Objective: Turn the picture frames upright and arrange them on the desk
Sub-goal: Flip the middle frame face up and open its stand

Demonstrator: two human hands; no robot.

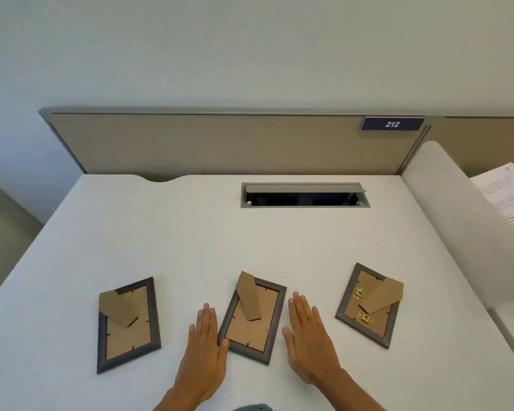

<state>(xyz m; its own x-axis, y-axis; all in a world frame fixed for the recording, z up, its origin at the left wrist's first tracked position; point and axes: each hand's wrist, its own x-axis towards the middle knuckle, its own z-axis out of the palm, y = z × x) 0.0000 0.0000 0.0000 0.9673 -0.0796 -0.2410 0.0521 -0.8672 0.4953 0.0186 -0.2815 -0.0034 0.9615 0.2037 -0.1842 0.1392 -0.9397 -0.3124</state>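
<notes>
Three dark grey picture frames lie face down on the white desk (190,232), brown backing boards and easel stands facing up. The left frame (128,324) lies apart from my hands. The middle frame (252,318) lies between my hands. My left hand (204,351) rests flat on the desk, its thumb touching that frame's left edge. My right hand (309,336) lies flat just right of the frame, a small gap between them. The right frame (368,304) shows two brass hangers. Both hands hold nothing, fingers extended.
An open cable hatch (304,194) is set into the desk at the back. A beige partition (220,143) with a "212" label (392,124) stands behind. A white divider (457,209) borders the right side, with papers (508,197) beyond it.
</notes>
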